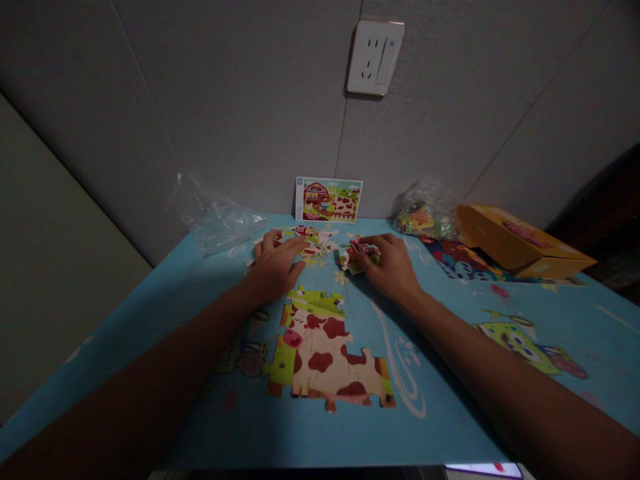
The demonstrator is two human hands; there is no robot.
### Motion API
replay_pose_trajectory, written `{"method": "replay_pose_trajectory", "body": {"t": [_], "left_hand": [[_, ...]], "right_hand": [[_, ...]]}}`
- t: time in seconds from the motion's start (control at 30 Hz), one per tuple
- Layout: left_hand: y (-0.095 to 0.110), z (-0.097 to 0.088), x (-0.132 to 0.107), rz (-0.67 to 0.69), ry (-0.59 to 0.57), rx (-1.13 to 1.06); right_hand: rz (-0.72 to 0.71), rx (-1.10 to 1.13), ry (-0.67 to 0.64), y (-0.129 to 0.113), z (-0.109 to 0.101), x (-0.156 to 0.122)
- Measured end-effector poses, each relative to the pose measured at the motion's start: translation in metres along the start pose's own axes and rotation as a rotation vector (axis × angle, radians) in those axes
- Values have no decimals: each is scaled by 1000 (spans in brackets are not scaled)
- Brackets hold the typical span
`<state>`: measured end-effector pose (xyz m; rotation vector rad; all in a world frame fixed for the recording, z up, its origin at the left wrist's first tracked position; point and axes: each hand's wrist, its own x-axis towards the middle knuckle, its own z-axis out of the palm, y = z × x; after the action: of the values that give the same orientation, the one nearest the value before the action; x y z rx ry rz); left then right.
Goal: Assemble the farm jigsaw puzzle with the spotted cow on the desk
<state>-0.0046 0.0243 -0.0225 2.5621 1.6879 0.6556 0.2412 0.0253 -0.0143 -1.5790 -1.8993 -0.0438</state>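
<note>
Right fingers (pixel 374 240) grasping puzzle pieces (pixel 352 266), left fingers (pixel 290 246) spread, colourful contents (pixel 423 221) in clear bag (pixel 431 192), orange box (pixel 540 230)

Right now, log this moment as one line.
left hand: at loose pieces | right hand: gripping puzzle pieces | cow section: partly joined, between forearms | picture card: upright by wall

You are facing a white socket (pixel 376 57) on a grey wall (pixel 250 100); a clear plastic bag (pixel 216 217) is lying at your left, an orange box (pixel 530 241) resting at your right.
</note>
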Motion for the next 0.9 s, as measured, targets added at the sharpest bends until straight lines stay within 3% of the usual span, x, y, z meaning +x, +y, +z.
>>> {"method": "replay_pose_trajectory", "body": {"t": [0.13, 0.3, 0.5, 0.67, 0.9], "left_hand": [[0, 0, 0, 30, -98, -18], [-4, 0, 2, 25, -33, -40], [-3, 3, -3, 27, -139, 88], [-4, 4, -3, -9, -130, 140], [-4, -1, -2, 13, -117, 45]], "right_hand": [[-27, 19, 13, -1, 2, 0], [-40, 36, 18, -2, 2, -1], [-36, 8, -30, -3, 2, -1], [-35, 21, -32, -3, 3, -1], [-50, 39, -24, -4, 4, -1]]}}
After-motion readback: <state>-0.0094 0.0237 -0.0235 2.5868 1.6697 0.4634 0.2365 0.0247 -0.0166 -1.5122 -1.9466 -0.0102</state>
